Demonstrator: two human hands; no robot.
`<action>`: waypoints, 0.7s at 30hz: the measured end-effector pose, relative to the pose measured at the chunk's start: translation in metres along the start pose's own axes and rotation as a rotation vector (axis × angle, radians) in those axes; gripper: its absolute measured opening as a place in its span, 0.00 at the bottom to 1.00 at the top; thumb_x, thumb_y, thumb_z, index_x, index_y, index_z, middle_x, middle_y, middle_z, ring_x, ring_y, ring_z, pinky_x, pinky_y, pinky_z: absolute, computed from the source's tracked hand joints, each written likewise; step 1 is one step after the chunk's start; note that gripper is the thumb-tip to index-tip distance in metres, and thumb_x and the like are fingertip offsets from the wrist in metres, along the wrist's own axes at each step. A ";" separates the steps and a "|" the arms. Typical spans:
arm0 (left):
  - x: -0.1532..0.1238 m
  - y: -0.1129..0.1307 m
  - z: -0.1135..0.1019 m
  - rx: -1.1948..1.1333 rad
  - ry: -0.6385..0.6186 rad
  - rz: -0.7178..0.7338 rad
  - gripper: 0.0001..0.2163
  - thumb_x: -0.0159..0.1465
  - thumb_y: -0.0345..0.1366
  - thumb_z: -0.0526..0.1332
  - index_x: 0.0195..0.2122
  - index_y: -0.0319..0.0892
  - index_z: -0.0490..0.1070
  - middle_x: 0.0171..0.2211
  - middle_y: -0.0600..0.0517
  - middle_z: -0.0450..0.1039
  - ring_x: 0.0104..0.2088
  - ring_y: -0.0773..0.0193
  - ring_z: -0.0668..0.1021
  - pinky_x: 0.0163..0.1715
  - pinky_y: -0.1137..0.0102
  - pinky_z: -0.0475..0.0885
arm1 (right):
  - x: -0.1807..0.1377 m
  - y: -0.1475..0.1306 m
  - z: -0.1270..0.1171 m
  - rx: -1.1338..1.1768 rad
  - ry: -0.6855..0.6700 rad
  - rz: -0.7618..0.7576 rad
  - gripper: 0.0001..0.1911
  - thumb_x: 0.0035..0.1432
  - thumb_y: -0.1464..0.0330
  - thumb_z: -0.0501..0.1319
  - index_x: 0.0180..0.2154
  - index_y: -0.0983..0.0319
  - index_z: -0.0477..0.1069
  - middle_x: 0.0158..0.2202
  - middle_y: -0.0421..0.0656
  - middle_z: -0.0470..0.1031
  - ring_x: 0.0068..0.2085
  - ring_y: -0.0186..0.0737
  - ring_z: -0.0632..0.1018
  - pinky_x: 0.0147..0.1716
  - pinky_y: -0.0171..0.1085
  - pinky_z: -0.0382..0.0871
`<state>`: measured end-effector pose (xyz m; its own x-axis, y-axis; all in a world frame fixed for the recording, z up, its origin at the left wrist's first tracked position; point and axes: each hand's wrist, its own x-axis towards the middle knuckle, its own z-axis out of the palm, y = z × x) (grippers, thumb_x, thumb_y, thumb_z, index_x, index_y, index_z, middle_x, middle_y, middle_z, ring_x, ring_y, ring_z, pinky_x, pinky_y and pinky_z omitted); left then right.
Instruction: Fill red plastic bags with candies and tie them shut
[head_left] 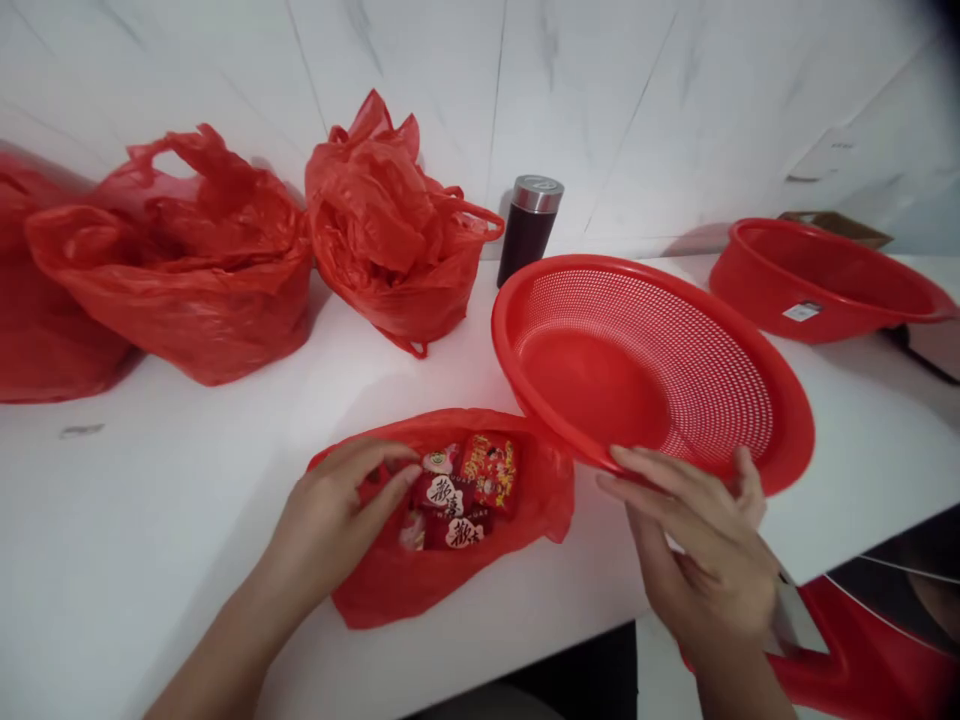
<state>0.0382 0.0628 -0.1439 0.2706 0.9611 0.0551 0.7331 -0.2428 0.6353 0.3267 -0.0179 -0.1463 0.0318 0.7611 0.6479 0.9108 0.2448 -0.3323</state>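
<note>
A red plastic bag (420, 585) lies with its mouth spread on the white table. Inside it are several small red sweet packets (491, 470), some printed with large dark characters on white. My left hand (334, 510) reaches over the bag's left edge; thumb and forefinger are slightly apart beside the packets, and the other fingertips are partly hidden. A red plastic basket (592, 385) with perforated sides rests just beyond the bag's right end. My right hand (701, 545) is at its near rim, fingers stretched out and fingertips at or against the edge, not wrapped round it.
Along the tiled wall stand more red plastic bags (202, 310), one bunched up (390, 230), and a dark flask (529, 235) with a silver lid. A red basin (757, 295) is at the far right. Below the table's near edge, a red stool-like object (862, 650) shows.
</note>
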 end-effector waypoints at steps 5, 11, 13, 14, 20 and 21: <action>0.001 -0.002 -0.015 -0.029 0.189 -0.014 0.09 0.65 0.45 0.58 0.42 0.49 0.72 0.42 0.53 0.72 0.40 0.59 0.74 0.40 0.66 0.68 | 0.023 0.015 0.012 -0.069 0.167 0.073 0.18 0.62 0.76 0.53 0.43 0.51 0.76 0.52 0.39 0.75 0.58 0.50 0.70 0.63 0.66 0.40; 0.000 -0.001 -0.010 -0.023 0.179 0.092 0.08 0.65 0.42 0.57 0.40 0.48 0.74 0.41 0.51 0.72 0.43 0.58 0.74 0.44 0.63 0.69 | 0.020 -0.023 0.030 0.417 -0.277 -0.159 0.20 0.62 0.77 0.53 0.49 0.52 0.72 0.46 0.42 0.76 0.47 0.41 0.77 0.45 0.43 0.74; -0.003 0.002 -0.002 -0.007 0.106 0.209 0.08 0.66 0.40 0.57 0.41 0.48 0.75 0.42 0.51 0.74 0.45 0.57 0.74 0.46 0.61 0.69 | 0.021 -0.030 0.043 0.423 -0.489 -0.221 0.20 0.63 0.76 0.53 0.53 0.54 0.69 0.50 0.44 0.74 0.51 0.42 0.75 0.48 0.45 0.73; -0.004 0.003 0.003 0.006 0.052 0.264 0.09 0.65 0.40 0.58 0.43 0.49 0.75 0.44 0.51 0.74 0.46 0.57 0.74 0.47 0.61 0.69 | 0.022 -0.031 0.049 0.371 -0.549 -0.212 0.21 0.62 0.74 0.55 0.55 0.56 0.67 0.53 0.46 0.72 0.54 0.45 0.73 0.51 0.48 0.71; -0.006 0.003 0.014 0.145 -0.170 0.323 0.18 0.58 0.38 0.67 0.51 0.49 0.73 0.50 0.51 0.76 0.51 0.51 0.72 0.51 0.54 0.66 | 0.025 -0.021 0.071 0.067 -0.661 -0.057 0.40 0.50 0.63 0.68 0.62 0.59 0.58 0.55 0.52 0.69 0.56 0.57 0.69 0.52 0.58 0.66; -0.006 0.003 0.012 0.144 -0.184 0.315 0.15 0.58 0.38 0.67 0.47 0.49 0.75 0.49 0.51 0.77 0.50 0.51 0.73 0.51 0.54 0.66 | 0.025 -0.018 0.072 0.055 -0.628 -0.039 0.38 0.51 0.62 0.67 0.62 0.59 0.58 0.54 0.52 0.70 0.55 0.57 0.70 0.52 0.58 0.66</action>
<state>0.0464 0.0550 -0.1515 0.5944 0.7999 0.0828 0.6727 -0.5510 0.4937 0.2808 0.0401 -0.1737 -0.2635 0.9545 0.1398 0.8835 0.2970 -0.3622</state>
